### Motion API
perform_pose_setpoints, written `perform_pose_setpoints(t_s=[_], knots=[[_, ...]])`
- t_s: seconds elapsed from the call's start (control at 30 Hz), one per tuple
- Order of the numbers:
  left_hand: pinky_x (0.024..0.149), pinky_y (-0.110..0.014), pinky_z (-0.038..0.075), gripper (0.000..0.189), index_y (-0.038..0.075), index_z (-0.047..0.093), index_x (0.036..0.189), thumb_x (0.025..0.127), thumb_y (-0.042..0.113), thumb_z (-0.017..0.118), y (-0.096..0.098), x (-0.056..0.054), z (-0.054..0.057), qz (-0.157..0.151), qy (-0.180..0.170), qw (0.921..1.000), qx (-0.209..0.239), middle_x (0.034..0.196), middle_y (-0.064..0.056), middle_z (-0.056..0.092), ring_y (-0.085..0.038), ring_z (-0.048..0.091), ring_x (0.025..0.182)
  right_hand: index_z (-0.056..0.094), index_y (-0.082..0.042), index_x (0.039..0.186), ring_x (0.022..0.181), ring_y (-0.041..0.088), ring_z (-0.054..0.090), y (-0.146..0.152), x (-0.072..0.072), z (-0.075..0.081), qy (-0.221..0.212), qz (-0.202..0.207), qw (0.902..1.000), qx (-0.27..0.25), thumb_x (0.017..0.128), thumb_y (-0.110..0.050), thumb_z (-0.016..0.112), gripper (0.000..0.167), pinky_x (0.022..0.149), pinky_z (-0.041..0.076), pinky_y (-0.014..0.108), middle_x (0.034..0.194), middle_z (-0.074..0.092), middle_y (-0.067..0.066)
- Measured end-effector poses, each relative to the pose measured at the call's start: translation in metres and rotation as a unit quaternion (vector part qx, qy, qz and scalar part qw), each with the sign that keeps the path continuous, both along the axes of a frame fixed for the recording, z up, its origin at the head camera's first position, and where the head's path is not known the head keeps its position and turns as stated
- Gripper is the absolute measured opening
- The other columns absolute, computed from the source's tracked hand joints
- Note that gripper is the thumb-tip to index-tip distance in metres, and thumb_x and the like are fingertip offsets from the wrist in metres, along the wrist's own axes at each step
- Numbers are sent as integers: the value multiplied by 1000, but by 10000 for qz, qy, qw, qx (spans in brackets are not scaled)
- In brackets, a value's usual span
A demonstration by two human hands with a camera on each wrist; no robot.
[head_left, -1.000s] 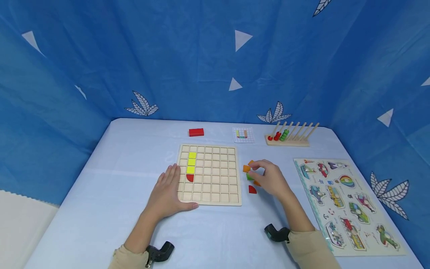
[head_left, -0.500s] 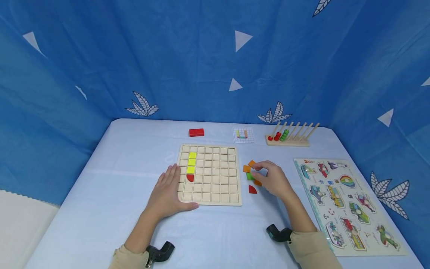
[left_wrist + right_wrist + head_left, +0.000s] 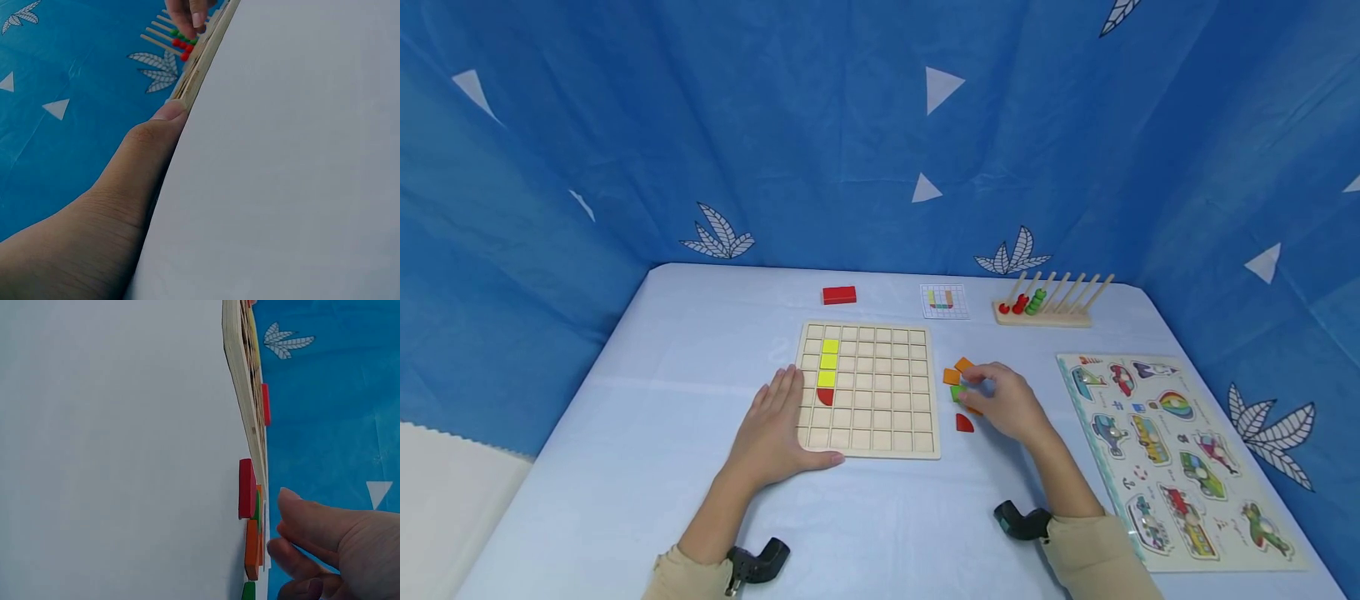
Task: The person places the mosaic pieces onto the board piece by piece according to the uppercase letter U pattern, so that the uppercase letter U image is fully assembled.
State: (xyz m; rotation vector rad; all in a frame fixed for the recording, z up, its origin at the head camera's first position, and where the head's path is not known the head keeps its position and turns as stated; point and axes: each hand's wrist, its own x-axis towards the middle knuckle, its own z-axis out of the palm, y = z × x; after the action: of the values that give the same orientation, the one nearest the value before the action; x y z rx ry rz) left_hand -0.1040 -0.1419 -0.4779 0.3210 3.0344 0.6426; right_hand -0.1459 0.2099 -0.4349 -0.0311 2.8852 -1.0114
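My left hand rests along the left side of a wooden grid board, fingers straight, thumb at its front edge. In one column of the board lie several yellow square blocks, with a red quarter-round block just below them. To the board's right, my right hand hovers over a small group of loose blocks. Its thumb and fingers are bent and apart, with nothing seen between them in the right wrist view. Around its fingertips are orange blocks, a green block and another red quarter-round block.
Behind the board lie a red block and a pattern card. A wooden peg stand with red and green beads stands at the back right. A picture puzzle board covers the table's right side. Blue cloth hangs behind.
My right hand has shifted slightly toward the front, from over the rear orange block to near the green one, leaving that orange block more exposed. The left hand has stayed put.
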Motion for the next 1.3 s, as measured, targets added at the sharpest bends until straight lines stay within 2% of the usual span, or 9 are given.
perform_pose_setpoints(t_s=[0.33, 0.73, 0.87, 1.0, 1.3], knots=[[124, -55, 14, 141, 4, 13, 159, 59, 88, 66, 0, 0, 1, 0, -44, 10000, -2, 168, -12, 12, -30, 10, 156, 72, -10, 113, 118, 31, 58, -3, -2, -5, -59, -109, 9997, 222, 84, -23, 80, 33, 104, 47, 52, 119, 66, 9], [124, -55, 14, 141, 3, 14, 159, 59, 88, 67, 0, 0, 2, 5, -35, 10000, -16, 168, -12, 12, -31, 10, 156, 72, -11, 102, 110, 29, 58, -4, -4, -5, -89, -111, 9993, 351, 83, -21, 81, 23, 100, 50, 50, 111, 67, 8], [125, -53, 13, 141, 5, 12, 159, 59, 89, 65, 0, 0, 1, 6, -100, 9999, -43, 168, -11, 10, -29, 8, 156, 69, -14, 96, 99, 26, 58, -3, -4, -5, -36, -33, 9995, 328, 81, -21, 82, 21, 87, 51, 41, 98, 68, 5], [125, -54, 14, 142, 4, 13, 159, 59, 89, 66, 0, 0, 1, -13, -72, 10000, -11, 168, -11, 10, -30, 9, 156, 67, -16, 92, 88, 22, 56, -2, -3, -5, 34, 40, 9997, 250, 79, -21, 84, 22, 74, 45, 31, 87, 66, 1], [125, -53, 14, 142, 4, 13, 159, 58, 89, 66, 0, 0, 2, -11, -43, 10000, -27, 168, -12, 11, -30, 9, 156, 65, -16, 91, 87, 21, 56, -3, -5, -3, 136, 113, 9998, -52, 83, -20, 81, 18, 69, 47, 28, 87, 67, 1]])
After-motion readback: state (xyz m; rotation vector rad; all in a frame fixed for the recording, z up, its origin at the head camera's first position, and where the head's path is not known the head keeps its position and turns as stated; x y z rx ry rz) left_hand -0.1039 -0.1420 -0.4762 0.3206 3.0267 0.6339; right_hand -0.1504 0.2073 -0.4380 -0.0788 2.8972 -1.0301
